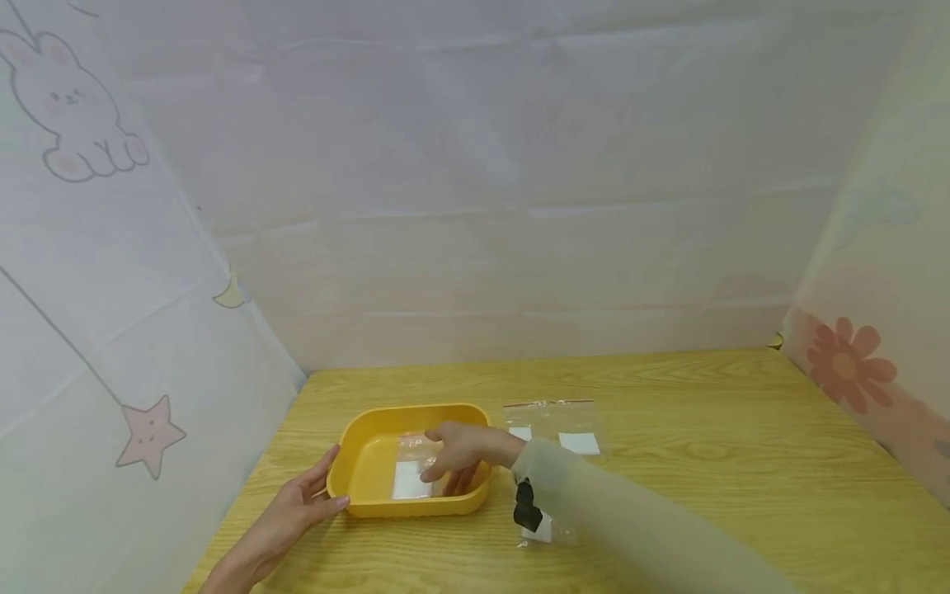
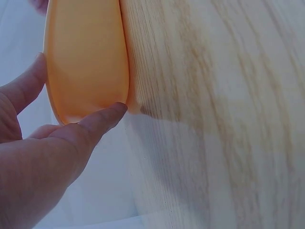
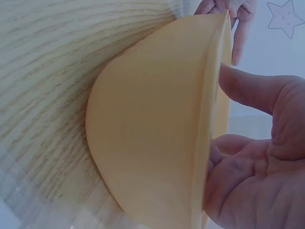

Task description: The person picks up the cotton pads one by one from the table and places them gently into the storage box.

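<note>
Yellow tray (image 1: 368, 470) near the left edge of the worktop (image 1: 705, 462), its left end held in my left hand (image 1: 295, 501); my right hand (image 1: 463, 447), grip hidden, reaches inside over a plastic bag (image 1: 411, 474), best kept flat, tray steady.

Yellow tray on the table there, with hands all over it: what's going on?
A person's left hand holds the left end of the yellow tray, while the right hand reaches inside, beside a clear bag with something white in it. Whether those fingers grip anything is hidden. More clear bags lie on the table, right of the tray.
</note>
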### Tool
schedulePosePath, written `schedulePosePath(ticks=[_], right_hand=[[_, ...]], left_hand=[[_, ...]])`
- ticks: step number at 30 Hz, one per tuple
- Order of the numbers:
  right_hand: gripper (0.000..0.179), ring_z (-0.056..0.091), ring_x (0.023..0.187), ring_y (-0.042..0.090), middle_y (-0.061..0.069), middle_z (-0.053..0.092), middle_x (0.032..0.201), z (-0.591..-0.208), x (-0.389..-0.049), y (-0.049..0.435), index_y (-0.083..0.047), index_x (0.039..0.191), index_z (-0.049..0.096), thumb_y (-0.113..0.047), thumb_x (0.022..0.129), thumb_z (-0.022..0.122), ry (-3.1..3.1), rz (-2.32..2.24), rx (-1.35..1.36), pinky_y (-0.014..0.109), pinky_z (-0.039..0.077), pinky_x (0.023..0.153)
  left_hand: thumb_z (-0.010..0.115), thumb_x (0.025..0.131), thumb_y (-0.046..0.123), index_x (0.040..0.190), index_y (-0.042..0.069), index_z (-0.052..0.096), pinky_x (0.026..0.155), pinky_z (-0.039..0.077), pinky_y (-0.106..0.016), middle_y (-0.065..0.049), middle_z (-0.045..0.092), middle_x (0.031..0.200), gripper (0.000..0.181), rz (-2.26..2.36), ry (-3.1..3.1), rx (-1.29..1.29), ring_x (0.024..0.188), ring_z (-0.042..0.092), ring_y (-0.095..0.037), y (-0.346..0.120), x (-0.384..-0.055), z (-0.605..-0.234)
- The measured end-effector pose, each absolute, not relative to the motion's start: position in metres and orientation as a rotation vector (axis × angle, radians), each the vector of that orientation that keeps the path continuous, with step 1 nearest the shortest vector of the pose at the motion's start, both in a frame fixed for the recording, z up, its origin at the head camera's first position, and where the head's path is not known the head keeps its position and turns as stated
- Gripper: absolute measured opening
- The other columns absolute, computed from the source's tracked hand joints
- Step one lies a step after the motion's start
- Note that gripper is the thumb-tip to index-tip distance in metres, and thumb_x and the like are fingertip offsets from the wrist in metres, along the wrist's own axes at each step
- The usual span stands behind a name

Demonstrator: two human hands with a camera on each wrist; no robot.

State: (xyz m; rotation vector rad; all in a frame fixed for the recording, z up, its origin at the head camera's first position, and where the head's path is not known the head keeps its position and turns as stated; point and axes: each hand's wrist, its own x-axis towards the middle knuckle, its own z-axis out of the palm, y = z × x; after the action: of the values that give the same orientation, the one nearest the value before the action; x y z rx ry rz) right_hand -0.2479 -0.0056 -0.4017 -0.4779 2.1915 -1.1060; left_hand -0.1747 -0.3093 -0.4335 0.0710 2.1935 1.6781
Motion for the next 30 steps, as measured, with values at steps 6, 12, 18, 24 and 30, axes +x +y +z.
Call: schedulePosePath(ticks=[6,12,18,24,30], right_hand=[[0.065,0.077,0.08,0.039,0.021,0.075,0.099,-0.391,-0.25,0.005,0.006,0.154,0.048,-0.009,0.098,0.077,2.188,-1.15,-0.599,0.046,0.065,0.067],[0.048,0.077,0.076,0.034,0.023,0.074,0.118,-0.368,-0.249,0.029,0.004,0.141,0.064,-0.01,0.097,0.078,2.308,-1.166,-0.794,0.041,0.064,0.066],[0.045,0.075,0.074,0.025,0.013,0.076,0.113,-0.354,-0.245,0.069,0.001,0.137,0.069,-0.015,0.097,0.08,2.438,-1.113,-0.951,0.029,0.06,0.065],[0.047,0.065,0.064,0.015,0.003,0.078,0.103,-0.365,-0.238,0.11,0.003,0.132,0.072,-0.019,0.092,0.085,2.521,-1.108,-1.021,0.027,0.055,0.059],[0.047,0.051,0.056,0.007,0.001,0.077,0.103,-0.393,-0.223,0.138,0.001,0.123,0.077,-0.024,0.086,0.091,2.557,-1.14,-0.992,0.022,0.045,0.053]], left_hand=[[0.07,0.104,0.017,0.169,0.003,0.005,0.11,0.049,-0.045,-0.027,0.001,0.171,0.092,1.677,2.193,0.074,0.152,0.018,-0.052,-0.309,-0.174,-0.435],[0.069,0.105,0.017,0.169,0.004,0.005,0.11,0.049,-0.046,-0.027,0.001,0.171,0.092,1.681,2.18,0.096,0.152,0.018,-0.053,-0.31,-0.174,-0.436],[0.07,0.104,0.017,0.17,0.005,0.005,0.109,0.049,-0.045,-0.027,0.005,0.171,0.093,1.693,2.188,0.09,0.152,0.018,-0.053,-0.31,-0.175,-0.436],[0.071,0.104,0.016,0.17,0.005,0.005,0.109,0.05,-0.044,-0.028,0.006,0.171,0.094,1.7,2.19,0.088,0.151,0.019,-0.053,-0.311,-0.176,-0.437],[0.07,0.104,0.017,0.17,0.006,0.005,0.109,0.049,-0.046,-0.028,0.007,0.17,0.093,1.68,2.2,0.077,0.151,0.019,-0.054,-0.312,-0.175,-0.437]])
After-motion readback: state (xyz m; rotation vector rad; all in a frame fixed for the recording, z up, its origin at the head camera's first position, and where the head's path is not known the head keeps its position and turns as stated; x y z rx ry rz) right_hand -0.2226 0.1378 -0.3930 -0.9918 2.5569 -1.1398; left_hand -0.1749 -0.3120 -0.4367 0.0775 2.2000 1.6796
